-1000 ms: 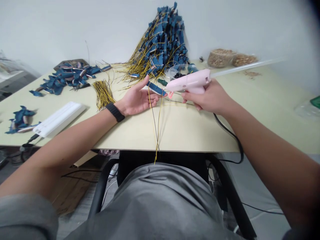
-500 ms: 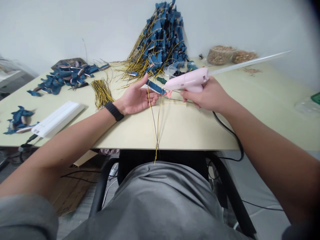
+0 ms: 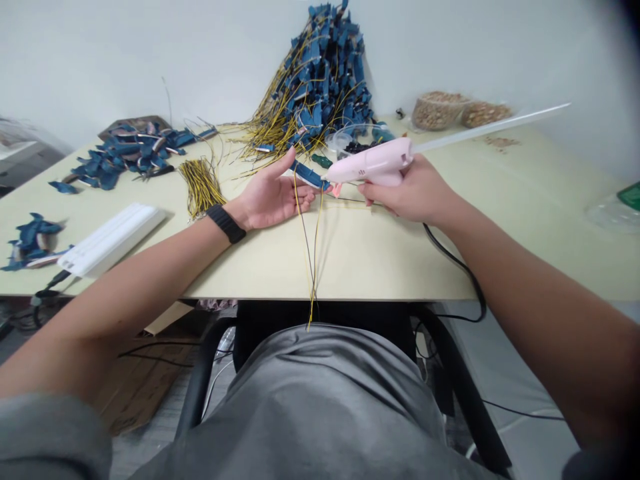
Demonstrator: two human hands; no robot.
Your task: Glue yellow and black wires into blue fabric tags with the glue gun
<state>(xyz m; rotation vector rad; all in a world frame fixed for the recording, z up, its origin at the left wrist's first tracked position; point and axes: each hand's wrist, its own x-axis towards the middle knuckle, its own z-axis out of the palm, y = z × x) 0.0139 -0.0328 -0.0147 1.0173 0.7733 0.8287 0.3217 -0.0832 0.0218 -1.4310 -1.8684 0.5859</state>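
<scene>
My left hand (image 3: 273, 197) is turned palm up, with a small blue piece (image 3: 311, 175) held along its fingers. Yellow and black cords (image 3: 314, 250) hang from that piece over the table's front edge to my lap. In my right hand (image 3: 425, 190) is a pink glue gun (image 3: 373, 163), fingers wrapped round its handle. A long clear glue stick (image 3: 493, 125) juts from the gun's back end. The gun's nozzle is at the right end of the blue piece; whether they touch I cannot tell. A small pink stand (image 3: 337, 191) shows below the nozzle.
A tall heap of blue pieces with yellow cords (image 3: 325, 80) leans on the wall. More blue pieces (image 3: 130, 153), a yellow cord bundle (image 3: 199, 185) and a white box (image 3: 111, 240) lie left. Tubs of brown bits (image 3: 437, 111) stand back right. The gun's black cable (image 3: 463, 263) crosses the table edge.
The whole view has shifted slightly. Both hands hold nearly the same pose, with the nozzle still at the blue piece's right end.
</scene>
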